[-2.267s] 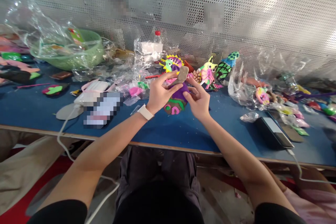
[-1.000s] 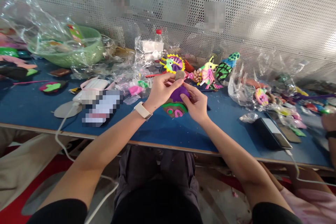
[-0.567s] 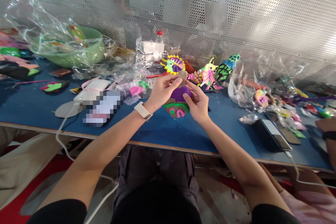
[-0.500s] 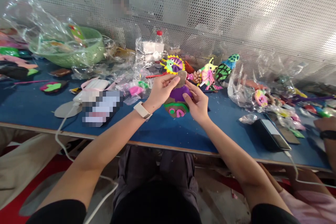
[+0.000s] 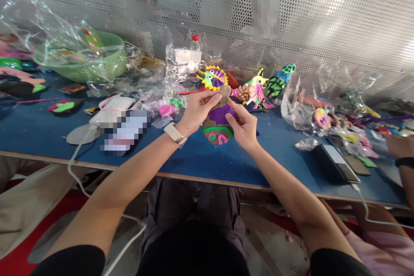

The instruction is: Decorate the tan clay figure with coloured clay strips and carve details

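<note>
Between my hands, above the blue table, is a clay figure [image 5: 223, 114] in brown and purple, with a green band and pink curls on its lower part. My left hand [image 5: 199, 110] has thumb and fingers closed on the brownish-grey piece at its top. My right hand [image 5: 242, 123] grips the purple side, thumb on the front and fingers behind. The back of the figure is hidden. Just behind it stand a yellow-edged clay figure [image 5: 213, 78], a yellow and pink clay figure [image 5: 257, 88] and a green and blue clay turtle [image 5: 280, 82].
A pale green basket [image 5: 87, 67] holding plastic bags stands at the back left. A blurred phone [image 5: 126, 131] lies left, a dark phone [image 5: 336, 164] right, both near white cables. Clay scraps and clear bags [image 5: 297, 105] litter the table. Another person's hand [image 5: 401, 148] is at the far right.
Both hands keep their hold on the clay figure, with only a slight shift of the fingers. The view has moved very little.
</note>
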Available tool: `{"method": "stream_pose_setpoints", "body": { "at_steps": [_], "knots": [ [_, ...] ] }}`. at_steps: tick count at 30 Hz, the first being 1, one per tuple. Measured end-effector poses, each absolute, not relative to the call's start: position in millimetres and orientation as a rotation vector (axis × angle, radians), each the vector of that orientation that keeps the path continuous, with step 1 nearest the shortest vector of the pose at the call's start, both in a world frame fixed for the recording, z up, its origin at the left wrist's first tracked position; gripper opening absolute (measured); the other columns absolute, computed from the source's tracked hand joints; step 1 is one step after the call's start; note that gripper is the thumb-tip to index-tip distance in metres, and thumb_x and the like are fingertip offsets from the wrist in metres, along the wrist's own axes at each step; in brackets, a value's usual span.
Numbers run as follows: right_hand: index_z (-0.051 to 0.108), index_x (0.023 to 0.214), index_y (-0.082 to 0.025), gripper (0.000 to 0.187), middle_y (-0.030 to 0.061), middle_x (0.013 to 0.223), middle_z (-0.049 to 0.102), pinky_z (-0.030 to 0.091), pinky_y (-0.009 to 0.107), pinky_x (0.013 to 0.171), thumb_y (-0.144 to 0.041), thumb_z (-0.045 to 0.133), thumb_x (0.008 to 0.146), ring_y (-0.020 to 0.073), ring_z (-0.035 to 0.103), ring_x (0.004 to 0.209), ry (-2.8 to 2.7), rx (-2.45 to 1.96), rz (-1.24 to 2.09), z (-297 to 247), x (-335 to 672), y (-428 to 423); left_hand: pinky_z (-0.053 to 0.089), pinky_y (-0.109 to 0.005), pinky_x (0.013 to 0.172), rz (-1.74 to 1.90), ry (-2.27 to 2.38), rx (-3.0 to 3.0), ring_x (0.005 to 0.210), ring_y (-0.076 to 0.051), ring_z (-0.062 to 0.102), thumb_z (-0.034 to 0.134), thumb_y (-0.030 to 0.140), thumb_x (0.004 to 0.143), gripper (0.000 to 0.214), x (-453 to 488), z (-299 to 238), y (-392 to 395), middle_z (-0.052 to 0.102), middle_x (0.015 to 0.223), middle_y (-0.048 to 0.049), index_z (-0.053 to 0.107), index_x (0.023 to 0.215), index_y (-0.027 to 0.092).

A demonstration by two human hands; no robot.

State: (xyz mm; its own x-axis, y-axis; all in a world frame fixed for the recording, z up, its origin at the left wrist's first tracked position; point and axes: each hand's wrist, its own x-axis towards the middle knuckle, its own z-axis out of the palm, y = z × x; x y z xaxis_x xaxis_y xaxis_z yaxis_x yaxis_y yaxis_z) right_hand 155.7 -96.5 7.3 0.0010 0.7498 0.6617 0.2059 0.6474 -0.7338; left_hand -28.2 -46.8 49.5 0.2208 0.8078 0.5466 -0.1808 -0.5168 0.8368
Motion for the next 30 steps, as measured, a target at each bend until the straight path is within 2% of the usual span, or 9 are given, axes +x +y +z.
{"method": "stream_pose_setpoints", "body": {
  "at_steps": [6,10,13,16,19,25,30],
  "knots": [
    [0.081,0.148,-0.039,0.043,0.0057,0.138,0.083,0.065,0.05,0.115,-0.04,0.072,0.106,0.0277,0.076,0.128,-1.558,-0.845,0.495,11,156,-99,0.061,-0.033,0.077,1.478,0.59,1.663,0.09,-0.02,0.078,0.087,0.083,0.088,0.062,-26,45,-44,0.086,0.098,-0.0076,0.087,0.099,0.022],
    [0.081,0.148,-0.042,0.043,0.0046,0.137,0.083,0.065,0.049,0.114,-0.035,0.072,0.107,0.0264,0.076,0.126,-1.574,-0.807,0.474,10,156,-98,0.063,-0.034,0.079,1.507,0.563,1.657,0.09,-0.021,0.079,0.092,0.081,0.083,0.061,-25,44,-42,0.085,0.095,-0.0073,0.087,0.095,0.022],
    [0.08,0.15,-0.04,0.042,0.0053,0.138,0.083,0.066,0.048,0.111,-0.037,0.072,0.109,0.0262,0.077,0.125,-1.595,-0.776,0.455,8,158,-96,0.059,-0.032,0.072,1.486,0.548,1.626,0.082,-0.018,0.074,0.093,0.082,0.081,0.061,-25,45,-43,0.082,0.089,-0.0046,0.086,0.094,0.023],
    [0.078,0.152,-0.036,0.043,0.0073,0.138,0.082,0.066,0.048,0.111,-0.044,0.071,0.111,0.0274,0.078,0.125,-1.619,-0.778,0.448,6,161,-93,0.044,-0.028,0.057,1.456,0.542,1.6,0.063,-0.013,0.057,0.083,0.086,0.09,0.064,-25,46,-45,0.067,0.07,-0.0001,0.079,0.08,0.023],
    [0.077,0.153,-0.037,0.043,0.0069,0.14,0.082,0.065,0.051,0.116,-0.046,0.07,0.112,0.0283,0.077,0.128,-1.63,-0.768,0.45,4,163,-91,0.036,-0.029,0.052,1.459,0.514,1.579,0.058,-0.012,0.049,0.08,0.086,0.093,0.067,-25,45,-44,0.058,0.065,0.0012,0.073,0.073,0.023],
    [0.077,0.152,-0.038,0.042,0.006,0.146,0.081,0.062,0.056,0.121,-0.042,0.071,0.111,0.0294,0.076,0.134,-1.615,-0.738,0.455,3,164,-89,0.053,-0.029,0.066,1.442,0.489,1.608,0.073,-0.015,0.067,0.084,0.083,0.091,0.059,-27,45,-43,0.075,0.082,-0.0024,0.082,0.091,0.023],
    [0.072,0.155,-0.036,0.046,0.0074,0.142,0.082,0.066,0.051,0.116,-0.035,0.071,0.109,0.0269,0.079,0.131,-1.624,-0.739,0.456,5,162,-91,0.059,-0.029,0.075,1.473,0.511,1.676,0.084,-0.017,0.075,0.091,0.076,0.088,0.057,-26,49,-49,0.083,0.094,-0.006,0.082,0.097,0.02]
  ]
}}
